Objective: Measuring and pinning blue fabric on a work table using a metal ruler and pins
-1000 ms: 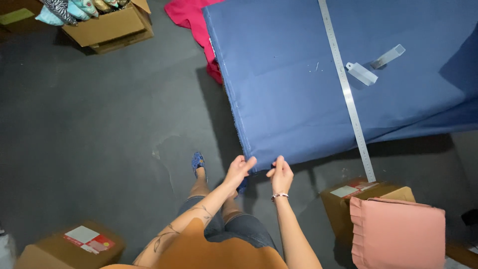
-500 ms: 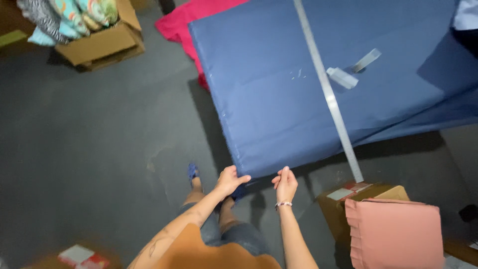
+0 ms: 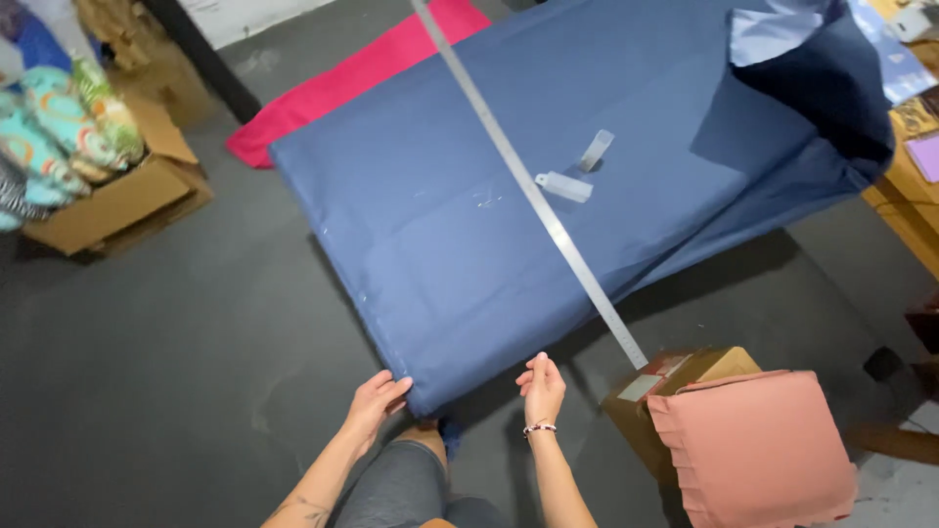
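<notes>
A large dark blue fabric (image 3: 469,225) lies spread over a table, and its near edge hangs toward me. My left hand (image 3: 377,403) grips the fabric's near left corner. My right hand (image 3: 541,388) pinches the same near edge further right, fingers pointing up. A long metal ruler (image 3: 533,196) lies diagonally across the fabric, its near end sticking out past the edge to the right of my right hand. Two small pale strips (image 3: 577,171) rest on the fabric beside the ruler. The far right corner of the fabric (image 3: 812,68) is folded back.
Pink fabric (image 3: 362,73) shows beyond the blue one. A cardboard box (image 3: 108,200) of patterned cloth stands at the left on the grey floor. At lower right, a salmon pleated cloth (image 3: 758,450) lies on another cardboard box (image 3: 675,376). A wooden table edge (image 3: 910,196) is at far right.
My hands have moved apart along the near edge of the blue fabric, the left toward the corner. The view has tilted up, showing more of the fabric and its folded far corner.
</notes>
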